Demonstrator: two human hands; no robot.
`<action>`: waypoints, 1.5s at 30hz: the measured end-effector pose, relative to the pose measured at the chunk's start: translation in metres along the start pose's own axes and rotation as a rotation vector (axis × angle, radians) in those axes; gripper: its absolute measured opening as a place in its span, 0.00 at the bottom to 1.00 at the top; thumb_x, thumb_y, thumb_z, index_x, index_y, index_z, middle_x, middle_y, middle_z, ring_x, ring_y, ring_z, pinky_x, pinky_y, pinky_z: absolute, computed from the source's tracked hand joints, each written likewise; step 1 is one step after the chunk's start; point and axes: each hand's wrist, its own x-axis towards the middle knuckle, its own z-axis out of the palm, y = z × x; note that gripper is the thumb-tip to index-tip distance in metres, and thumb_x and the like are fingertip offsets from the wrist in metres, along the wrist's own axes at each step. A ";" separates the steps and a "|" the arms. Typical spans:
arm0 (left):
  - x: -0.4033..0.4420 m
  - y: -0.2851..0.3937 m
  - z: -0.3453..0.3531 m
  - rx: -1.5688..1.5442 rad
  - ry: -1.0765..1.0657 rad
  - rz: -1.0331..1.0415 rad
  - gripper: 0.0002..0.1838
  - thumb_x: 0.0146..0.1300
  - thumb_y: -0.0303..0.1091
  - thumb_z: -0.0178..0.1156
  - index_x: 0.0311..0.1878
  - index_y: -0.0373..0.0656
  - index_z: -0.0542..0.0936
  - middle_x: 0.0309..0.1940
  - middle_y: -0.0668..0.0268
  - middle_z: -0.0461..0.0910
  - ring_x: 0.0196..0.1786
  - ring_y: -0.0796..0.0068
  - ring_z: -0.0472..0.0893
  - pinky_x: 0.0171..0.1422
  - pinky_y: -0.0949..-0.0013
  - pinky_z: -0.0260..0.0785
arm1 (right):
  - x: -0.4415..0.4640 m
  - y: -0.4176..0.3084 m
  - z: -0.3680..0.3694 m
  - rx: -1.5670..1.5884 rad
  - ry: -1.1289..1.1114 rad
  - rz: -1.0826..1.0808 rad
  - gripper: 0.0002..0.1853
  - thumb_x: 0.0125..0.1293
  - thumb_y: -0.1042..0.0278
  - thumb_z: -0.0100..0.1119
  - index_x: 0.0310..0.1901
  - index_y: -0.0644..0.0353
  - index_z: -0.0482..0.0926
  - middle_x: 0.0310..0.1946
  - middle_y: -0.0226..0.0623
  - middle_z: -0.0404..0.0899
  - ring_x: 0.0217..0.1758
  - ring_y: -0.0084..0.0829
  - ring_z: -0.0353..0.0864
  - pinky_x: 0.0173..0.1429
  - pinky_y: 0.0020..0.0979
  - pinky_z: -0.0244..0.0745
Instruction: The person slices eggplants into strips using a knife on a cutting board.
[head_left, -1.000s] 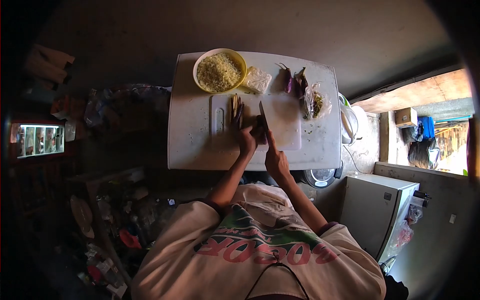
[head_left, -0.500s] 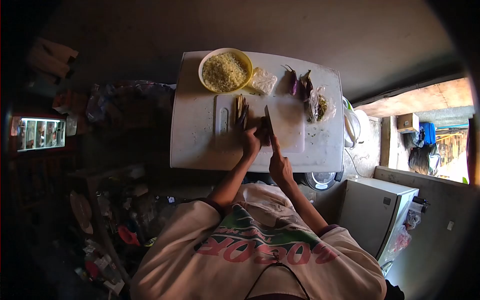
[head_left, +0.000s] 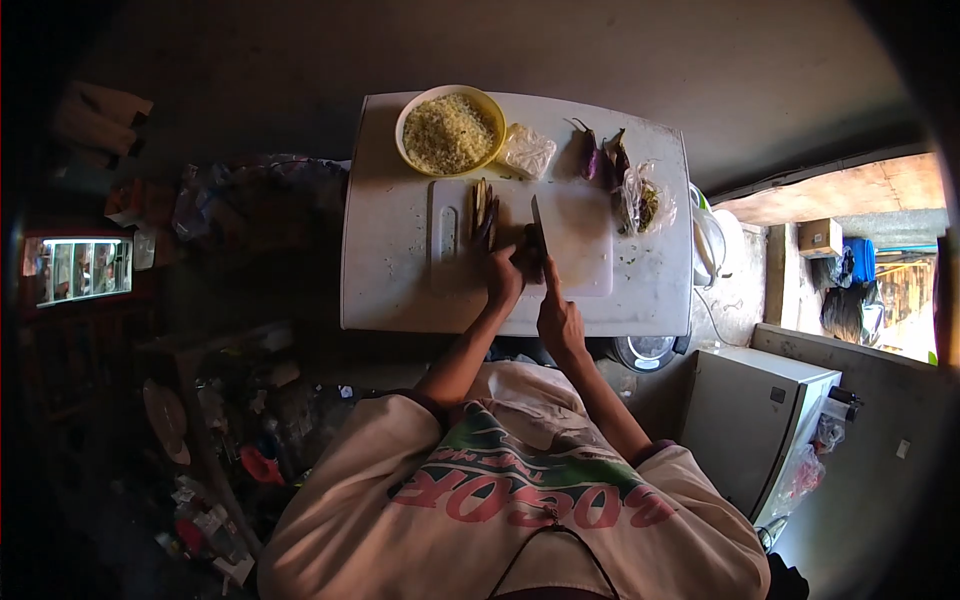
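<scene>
My right hand [head_left: 560,318] is closed around the handle of a kitchen knife [head_left: 539,222], its forefinger stretched along toward the blade. The blade points away from me over a white cutting board [head_left: 590,268]. Just left of the blade, my left hand [head_left: 507,272] is closed on a small dark piece of eggplant [head_left: 530,238], partly covered by the fingers. Long cut eggplant strips [head_left: 484,208], pale inside with dark purple skin, lie on the board's left part, beyond my left hand. Whether the blade touches the held piece, I cannot tell.
Beyond the board stand a yellow bowl [head_left: 498,118] of white grains and a plastic-wrapped white block [head_left: 527,150]. Whole eggplants [head_left: 590,160] and a plastic bag with greens [head_left: 645,205] lie at the right of the white table [head_left: 385,285]. A small fridge [head_left: 745,400] stands at right.
The view has shifted slightly, so the table sits a little higher in it. Both hands keep nearly the same pose, with the knife still beside the left hand.
</scene>
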 end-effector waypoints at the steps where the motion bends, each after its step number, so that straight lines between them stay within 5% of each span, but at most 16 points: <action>1: 0.001 0.006 -0.003 0.026 -0.013 -0.005 0.15 0.64 0.38 0.68 0.48 0.36 0.87 0.31 0.53 0.87 0.35 0.69 0.86 0.42 0.63 0.75 | -0.003 -0.004 -0.004 -0.046 -0.074 0.071 0.42 0.69 0.75 0.44 0.81 0.34 0.44 0.25 0.63 0.80 0.28 0.64 0.81 0.34 0.60 0.72; 14: 0.001 -0.022 0.011 -0.033 -0.024 0.016 0.14 0.65 0.36 0.66 0.48 0.36 0.87 0.35 0.51 0.88 0.39 0.63 0.89 0.46 0.62 0.76 | 0.033 0.010 0.021 0.120 0.075 -0.092 0.40 0.70 0.74 0.43 0.81 0.35 0.46 0.23 0.62 0.78 0.27 0.64 0.81 0.33 0.61 0.72; 17: 0.003 -0.019 0.009 -0.035 -0.040 0.019 0.13 0.64 0.32 0.67 0.49 0.36 0.86 0.35 0.61 0.88 0.38 0.77 0.84 0.45 0.67 0.76 | 0.034 0.010 0.021 0.120 0.092 -0.098 0.40 0.70 0.74 0.43 0.81 0.34 0.46 0.24 0.61 0.79 0.27 0.65 0.81 0.33 0.60 0.72; 19: 0.002 -0.014 0.009 -0.106 -0.047 -0.049 0.17 0.64 0.38 0.68 0.50 0.34 0.86 0.38 0.46 0.87 0.43 0.56 0.89 0.49 0.61 0.77 | 0.032 0.013 0.020 0.107 0.056 -0.068 0.41 0.69 0.74 0.44 0.81 0.34 0.46 0.24 0.61 0.79 0.27 0.65 0.81 0.34 0.60 0.72; 23: 0.002 -0.020 0.012 0.058 0.059 0.054 0.20 0.63 0.40 0.69 0.49 0.31 0.85 0.40 0.44 0.86 0.45 0.52 0.88 0.51 0.59 0.77 | 0.012 0.015 0.017 0.086 0.154 -0.137 0.41 0.69 0.75 0.44 0.81 0.35 0.45 0.23 0.61 0.79 0.27 0.64 0.81 0.34 0.61 0.72; 25: 0.001 -0.017 0.011 0.129 0.068 0.036 0.21 0.62 0.40 0.69 0.49 0.29 0.85 0.41 0.41 0.85 0.47 0.47 0.87 0.53 0.57 0.76 | -0.005 0.006 0.002 0.066 -0.060 0.030 0.42 0.69 0.75 0.44 0.81 0.37 0.43 0.21 0.61 0.78 0.26 0.64 0.80 0.34 0.61 0.72; 28: 0.002 -0.026 0.013 0.156 0.066 0.029 0.21 0.62 0.39 0.70 0.50 0.30 0.85 0.42 0.40 0.85 0.48 0.45 0.86 0.55 0.56 0.76 | -0.022 0.010 0.001 0.069 -0.077 0.026 0.41 0.70 0.74 0.44 0.82 0.39 0.41 0.20 0.60 0.78 0.24 0.63 0.80 0.34 0.60 0.72; 29: 0.002 -0.030 0.015 0.157 0.063 0.024 0.21 0.62 0.39 0.70 0.50 0.30 0.85 0.42 0.40 0.85 0.48 0.45 0.86 0.55 0.56 0.76 | -0.023 0.013 0.005 0.069 -0.081 0.030 0.41 0.70 0.74 0.44 0.82 0.39 0.41 0.20 0.60 0.78 0.24 0.63 0.80 0.34 0.60 0.72; 31: 0.002 -0.031 0.013 0.191 -0.012 -0.067 0.22 0.53 0.23 0.64 0.54 0.31 0.83 0.49 0.43 0.85 0.55 0.50 0.85 0.64 0.58 0.74 | -0.022 0.015 0.015 0.081 0.020 -0.004 0.38 0.74 0.71 0.44 0.81 0.40 0.45 0.16 0.59 0.75 0.18 0.60 0.76 0.28 0.59 0.68; 45: 0.006 -0.028 0.016 0.007 0.033 0.057 0.18 0.62 0.34 0.70 0.51 0.30 0.85 0.44 0.46 0.87 0.49 0.57 0.88 0.56 0.61 0.77 | 0.016 0.021 0.033 0.021 0.038 0.019 0.39 0.73 0.70 0.44 0.81 0.33 0.43 0.21 0.58 0.79 0.25 0.60 0.81 0.33 0.59 0.73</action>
